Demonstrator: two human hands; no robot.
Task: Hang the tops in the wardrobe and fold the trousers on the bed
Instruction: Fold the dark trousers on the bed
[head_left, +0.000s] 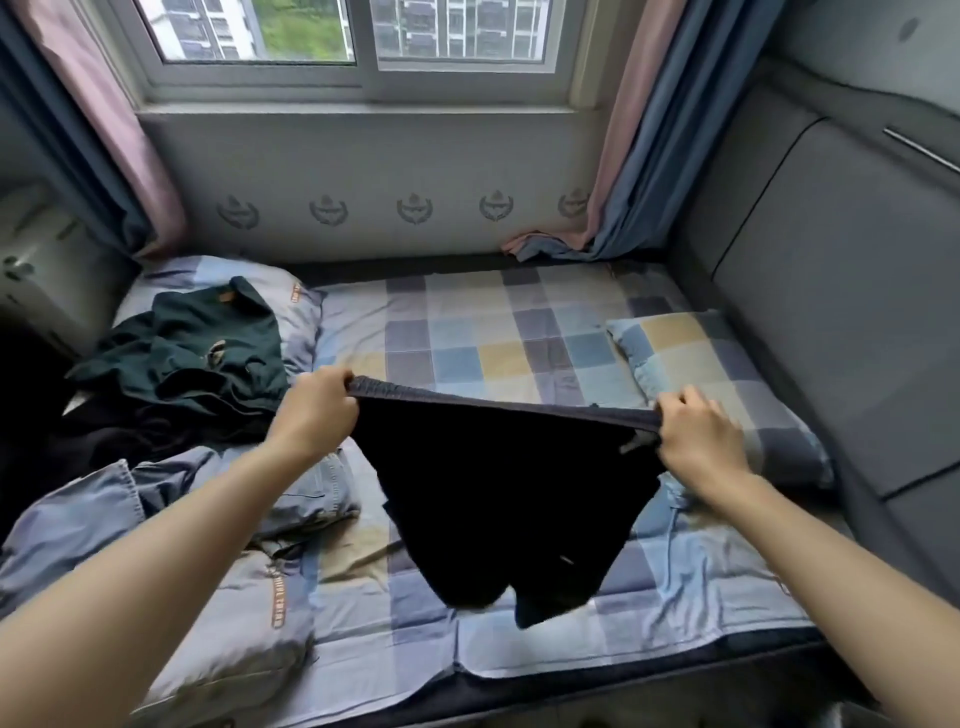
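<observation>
Black, soft knit shorts (498, 499) hang over the bed (467, 322), stretched by the waistband between two hands. The left hand (317, 410) grips one end of the ribbed, elastic band in a closed fist; the right hand (696, 436) pinches the other end, with a small pale label showing beside it. The two short legs droop with their hems just at the checked sheet.

The cloth looks limp and a little slippery, so I judge the main risk is that it lands crooked: if one hand lowers sooner than the other, the legs could bunch under the seat and the fold would go lumpy. The stretched elastic could also snap out of the right hand's lighter pinch.

To the left lie a crumpled dark green top (202, 343) on a pillow (301, 322) and a stiffer, faded blue denim piece (104, 499) with visible stitching; a careless sweep could drag the shorts into them. The sheet is smooth cotton in blue, yellow and grey squares, slightly wrinkled near the front edge.
</observation>
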